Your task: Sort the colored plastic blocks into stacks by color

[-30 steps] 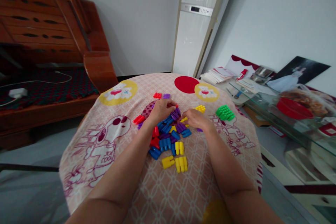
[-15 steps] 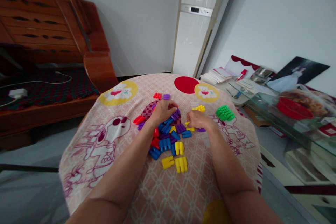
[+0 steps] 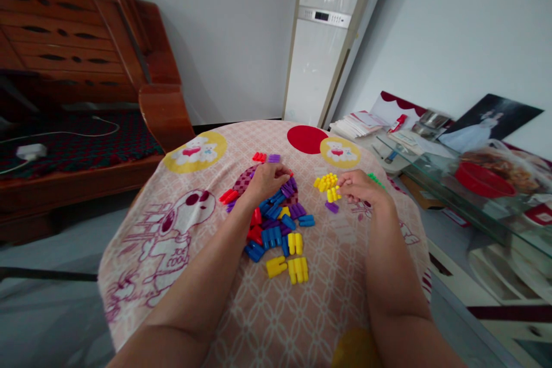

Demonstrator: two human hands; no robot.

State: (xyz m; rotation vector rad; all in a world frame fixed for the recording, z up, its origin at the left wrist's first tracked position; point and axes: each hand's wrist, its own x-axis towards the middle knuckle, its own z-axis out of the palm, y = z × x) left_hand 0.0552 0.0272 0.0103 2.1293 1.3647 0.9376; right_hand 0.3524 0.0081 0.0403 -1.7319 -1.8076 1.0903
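Note:
My right hand (image 3: 359,185) is pinched on a yellow building block (image 3: 333,194), beside a cluster of joined yellow blocks (image 3: 325,181). Just below them lies a single purple block (image 3: 332,207). Over the back of a mixed pile, my left hand (image 3: 269,180) has its fingers curled together; whatever they grip is hidden. Right by its fingertips are purple blocks (image 3: 288,187). Blue blocks (image 3: 271,237) and red blocks (image 3: 256,234) fill the pile's middle and left. Several yellow blocks (image 3: 297,269) lie at its front. Behind my right hand, green blocks (image 3: 376,180) are partly covered.
A patterned cloth (image 3: 284,322) covers the round table. Beyond the pile sit a small red block (image 3: 259,157) and a purple one (image 3: 273,158). At right stands a glass shelf (image 3: 435,184) with a red bowl (image 3: 483,179); a wooden bench (image 3: 164,109) is at left.
My right hand has moved right from the pile's edge, and a yellow block now shows in its fingers by the yellow cluster. It now covers much of the green blocks. My left hand has barely moved.

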